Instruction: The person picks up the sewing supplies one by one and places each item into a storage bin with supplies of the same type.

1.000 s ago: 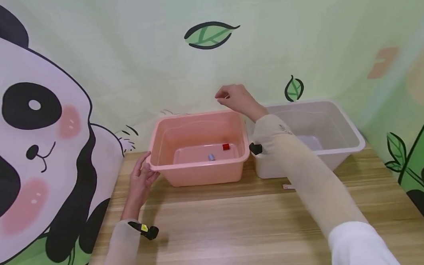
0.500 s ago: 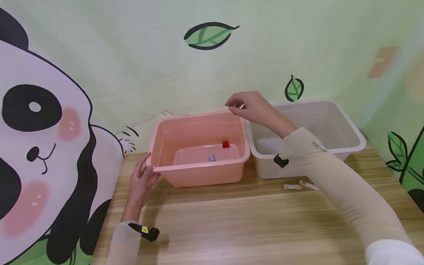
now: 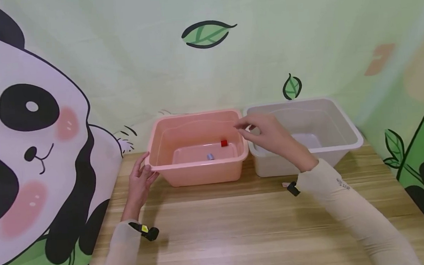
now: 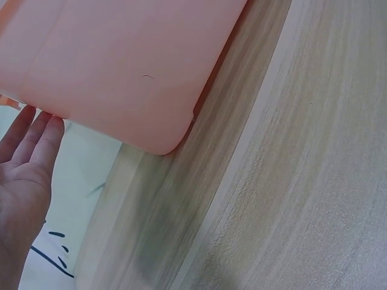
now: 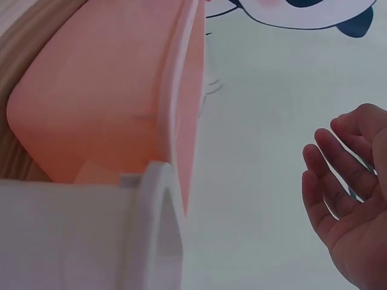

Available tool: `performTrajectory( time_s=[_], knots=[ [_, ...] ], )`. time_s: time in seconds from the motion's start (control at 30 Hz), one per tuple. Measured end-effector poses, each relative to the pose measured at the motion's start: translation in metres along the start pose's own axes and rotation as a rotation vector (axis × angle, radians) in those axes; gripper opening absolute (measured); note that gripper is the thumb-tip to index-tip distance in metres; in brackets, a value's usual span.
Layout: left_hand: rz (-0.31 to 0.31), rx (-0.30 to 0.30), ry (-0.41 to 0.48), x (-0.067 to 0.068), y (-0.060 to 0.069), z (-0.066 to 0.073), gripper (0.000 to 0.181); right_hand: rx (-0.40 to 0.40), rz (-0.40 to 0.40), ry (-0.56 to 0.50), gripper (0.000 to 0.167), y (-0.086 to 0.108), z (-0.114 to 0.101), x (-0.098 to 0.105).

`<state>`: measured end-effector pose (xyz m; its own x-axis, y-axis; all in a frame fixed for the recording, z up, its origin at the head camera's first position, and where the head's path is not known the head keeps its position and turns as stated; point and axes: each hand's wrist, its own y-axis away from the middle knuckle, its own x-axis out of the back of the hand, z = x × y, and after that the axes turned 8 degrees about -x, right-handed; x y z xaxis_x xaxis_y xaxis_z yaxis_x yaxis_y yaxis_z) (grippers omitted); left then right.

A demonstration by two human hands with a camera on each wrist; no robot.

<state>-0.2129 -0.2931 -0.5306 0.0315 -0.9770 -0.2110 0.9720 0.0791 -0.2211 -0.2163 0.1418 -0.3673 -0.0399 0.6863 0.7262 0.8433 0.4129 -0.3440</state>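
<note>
In the head view my left hand [image 3: 140, 183] touches the left rim of a pink plastic bin [image 3: 199, 174]. The left wrist view has its fingers [image 4: 45, 142] fairly straight, their tips against the bin's edge. Inside the bin lie a small red block [image 3: 224, 143] and a small blue-grey cylinder [image 3: 210, 157], apart from each other. My right hand [image 3: 269, 134] hovers above the near-left part of a light grey bin [image 3: 308, 156], beside the pink bin's right rim. Its fingers are loosely bent, and no object shows in them in the right wrist view.
Both bins stand side by side on a wooden table [image 3: 217, 224], against a green printed backdrop [image 3: 140, 72]. A small pale pink strip [image 3: 284, 184] lies in front of the grey bin, mostly hidden by the right wrist's black camera [image 3: 293, 188].
My right hand has come down and to the right, from above the pink bin's back edge to over the grey bin. The left hand and both small pieces stay put.
</note>
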Motion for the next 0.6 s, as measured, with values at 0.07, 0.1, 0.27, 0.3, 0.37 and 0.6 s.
performTrajectory(
  time_s=[0.07, 0.1, 0.27, 0.3, 0.37, 0.6],
  knots=[
    [-0.006, -0.001, -0.005, 0.001, 0.0, 0.001, 0.05, 0.019, 0.029, -0.013, 0.023, 0.01, 0.002, -0.004],
    [-0.009, -0.002, -0.004, 0.001, 0.001, 0.001, 0.05, 0.024, 0.038, -0.022, 0.023, 0.015, 0.004, -0.007],
    [-0.023, 0.001, 0.006, 0.0, 0.001, 0.0, 0.052, 0.047, 0.063, -0.042, 0.021, 0.045, 0.018, -0.021],
    [-0.022, -0.001, 0.007, 0.0, 0.001, 0.0, 0.052, 0.044, 0.057, -0.046, 0.02, 0.051, 0.021, -0.024],
    [-0.022, -0.001, 0.0, 0.0, 0.001, 0.0, 0.052, 0.022, 0.044, -0.051, 0.02, 0.064, 0.025, -0.029],
    [-0.02, -0.01, 0.004, 0.001, 0.0, 0.001, 0.05, -0.068, 0.025, -0.032, 0.021, 0.097, 0.043, -0.039]
  ],
)
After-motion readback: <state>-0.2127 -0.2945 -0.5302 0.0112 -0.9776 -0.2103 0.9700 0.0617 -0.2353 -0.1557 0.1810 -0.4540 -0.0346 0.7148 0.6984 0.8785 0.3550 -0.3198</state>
